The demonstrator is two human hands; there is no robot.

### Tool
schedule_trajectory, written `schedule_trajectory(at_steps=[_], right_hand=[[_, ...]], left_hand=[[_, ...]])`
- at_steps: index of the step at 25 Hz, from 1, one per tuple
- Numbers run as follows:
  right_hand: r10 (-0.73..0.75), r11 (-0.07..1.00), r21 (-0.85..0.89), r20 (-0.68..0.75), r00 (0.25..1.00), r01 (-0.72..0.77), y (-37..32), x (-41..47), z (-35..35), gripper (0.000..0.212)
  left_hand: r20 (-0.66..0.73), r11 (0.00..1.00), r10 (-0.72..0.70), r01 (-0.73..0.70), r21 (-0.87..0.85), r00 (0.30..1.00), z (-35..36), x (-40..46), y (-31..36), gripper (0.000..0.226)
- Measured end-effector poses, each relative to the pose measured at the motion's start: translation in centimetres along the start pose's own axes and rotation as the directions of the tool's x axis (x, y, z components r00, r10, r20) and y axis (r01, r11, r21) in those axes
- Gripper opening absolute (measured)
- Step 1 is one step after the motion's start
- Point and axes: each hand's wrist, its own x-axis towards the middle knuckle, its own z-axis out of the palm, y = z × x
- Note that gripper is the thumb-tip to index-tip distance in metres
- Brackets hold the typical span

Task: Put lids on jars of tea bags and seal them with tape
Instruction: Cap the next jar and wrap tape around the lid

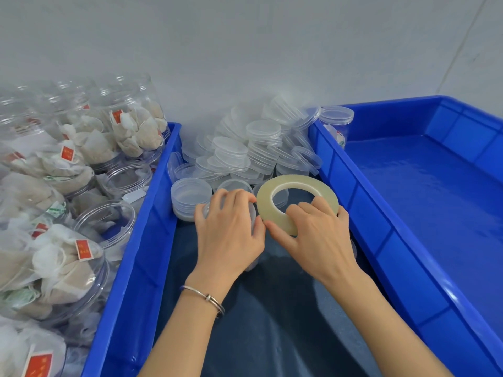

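Left hand point(228, 229) grip curled round jar point(251, 219) — right hand point(318, 235) pinching tape roll point(296, 200).

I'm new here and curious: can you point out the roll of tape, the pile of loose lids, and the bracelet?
roll of tape point(275, 186): head view, on its flat pale ring face.
pile of loose lids point(253, 148): head view, mid-heap.
bracelet point(202, 295): head view, band across left wrist.
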Motion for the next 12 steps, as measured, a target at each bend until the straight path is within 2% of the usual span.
schedule_trajectory(at_steps=[5,9,12], right_hand=[[0.054,0.999,-0.002,0.020,0.998,-0.054,-0.6,-0.5,-0.4,0.051],[0.032,0.999,-0.009,-0.107,0.994,-0.033,-1.1,-1.6,-1.0,0.052],[0.027,1.000,-0.009,-0.160,0.987,-0.029,-1.0,-2.5,-0.8,0.050]], left_hand=[[-0.002,1.000,0.005,-0.005,0.027,1.000,0.0,-0.2,0.0,0.031],[0.029,1.000,-0.021,0.021,0.018,0.999,-0.3,0.3,0.1,0.030],[0.067,0.999,0.034,-0.034,-0.013,0.997,-0.4,0.6,-0.5,0.029]])
